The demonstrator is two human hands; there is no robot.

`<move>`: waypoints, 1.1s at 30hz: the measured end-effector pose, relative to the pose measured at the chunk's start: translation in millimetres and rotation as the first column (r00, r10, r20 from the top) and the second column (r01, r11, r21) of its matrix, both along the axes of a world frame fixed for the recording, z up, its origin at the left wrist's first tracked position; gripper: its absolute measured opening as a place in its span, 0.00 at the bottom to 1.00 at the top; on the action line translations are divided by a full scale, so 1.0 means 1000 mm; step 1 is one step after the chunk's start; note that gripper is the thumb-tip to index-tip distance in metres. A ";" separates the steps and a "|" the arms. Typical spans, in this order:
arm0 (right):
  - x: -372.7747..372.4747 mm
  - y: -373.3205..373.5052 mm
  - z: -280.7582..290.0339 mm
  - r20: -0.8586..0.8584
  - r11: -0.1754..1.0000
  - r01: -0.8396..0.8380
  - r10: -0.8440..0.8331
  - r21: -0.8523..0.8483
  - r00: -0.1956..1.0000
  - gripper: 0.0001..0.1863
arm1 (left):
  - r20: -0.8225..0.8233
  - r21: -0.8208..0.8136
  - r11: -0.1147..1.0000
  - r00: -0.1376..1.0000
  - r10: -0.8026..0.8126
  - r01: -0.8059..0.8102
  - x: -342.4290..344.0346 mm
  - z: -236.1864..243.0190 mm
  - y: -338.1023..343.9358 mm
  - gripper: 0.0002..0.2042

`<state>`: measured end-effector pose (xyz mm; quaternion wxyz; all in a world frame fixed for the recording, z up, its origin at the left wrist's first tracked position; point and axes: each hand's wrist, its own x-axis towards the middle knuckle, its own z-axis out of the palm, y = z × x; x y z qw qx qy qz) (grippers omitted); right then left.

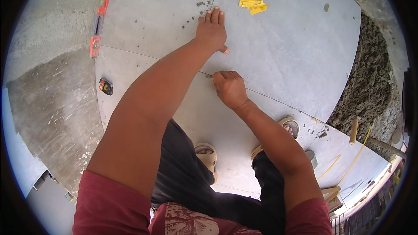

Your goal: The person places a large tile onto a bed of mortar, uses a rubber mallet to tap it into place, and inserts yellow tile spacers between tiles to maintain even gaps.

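Note:
My left hand (212, 31) rests flat on a large grey floor tile (152, 13), its fingers stretched out and spread beside a joint. My right hand (230, 88) is closed and low over another joint, its fingertips curled down near the line. Whatever it pinches, if anything, is hidden beneath the fingers. Beyond my left hand, a small pile of yellow plastic strips (253, 4), which look like tile wedges, lies on the neighbouring tile (296, 48). Dark crumbs of mortar (200, 4) dot the surface by my left fingertips.
A red and grey spirit level (94, 47) lies along the left tile edge, near a small black box (106, 86). Rough wet mortar (368, 61) borders the tiles at right. A wooden-handled tool (354, 130) stands there. My sandalled feet (207, 159) are on the tiles.

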<state>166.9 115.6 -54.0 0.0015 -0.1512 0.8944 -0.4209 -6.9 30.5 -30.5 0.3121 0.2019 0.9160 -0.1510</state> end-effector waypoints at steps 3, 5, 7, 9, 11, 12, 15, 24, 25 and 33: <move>0.000 -0.004 -0.003 -0.029 0.998 -0.051 0.052 0.021 0.998 0.05 | 0.002 0.019 1.000 1.000 0.011 -0.011 0.002 -0.002 -0.001 0.67; 0.001 -0.005 0.001 -0.084 0.998 -0.062 0.064 0.025 0.994 0.05 | -0.006 0.022 1.000 1.000 0.015 -0.015 -0.002 -0.004 0.000 0.67; 0.003 -0.003 0.002 -0.134 0.997 -0.062 0.067 0.040 0.989 0.04 | -0.016 0.025 1.000 1.000 0.018 -0.018 0.001 -0.005 -0.003 0.68; 0.001 0.001 0.000 -0.167 0.997 -0.053 0.062 0.058 0.984 0.04 | -0.022 0.036 0.999 1.000 0.022 -0.022 0.001 -0.006 -0.001 0.68; -0.002 0.003 0.005 -0.139 0.993 -0.074 0.087 0.098 0.987 0.05 | -0.023 0.040 0.999 0.999 0.029 -0.028 0.001 -0.007 -0.001 0.68; -0.003 0.004 0.007 -0.122 0.990 -0.085 0.099 0.116 0.988 0.05 | -0.022 0.039 0.999 0.999 0.030 -0.029 0.002 -0.007 0.000 0.68; -0.005 0.004 0.003 -0.140 0.997 -0.042 0.051 0.064 0.989 0.05 | -0.011 0.032 0.999 0.999 0.033 -0.033 0.002 -0.006 0.000 0.68; 0.003 -0.001 0.000 -0.133 0.987 -0.087 0.105 0.132 0.986 0.02 | 0.035 -0.017 0.999 0.999 0.041 -0.041 -0.001 -0.001 0.001 0.68; 0.002 -0.003 -0.002 -0.112 0.983 -0.099 0.117 0.153 0.987 0.02 | 0.039 -0.012 0.999 0.999 0.037 -0.036 0.000 0.000 0.003 0.68; 0.010 0.033 0.048 0.192 0.939 -0.216 0.168 0.267 0.967 0.10 | 0.116 -0.036 0.997 0.991 0.067 -0.063 -0.003 0.008 0.009 0.70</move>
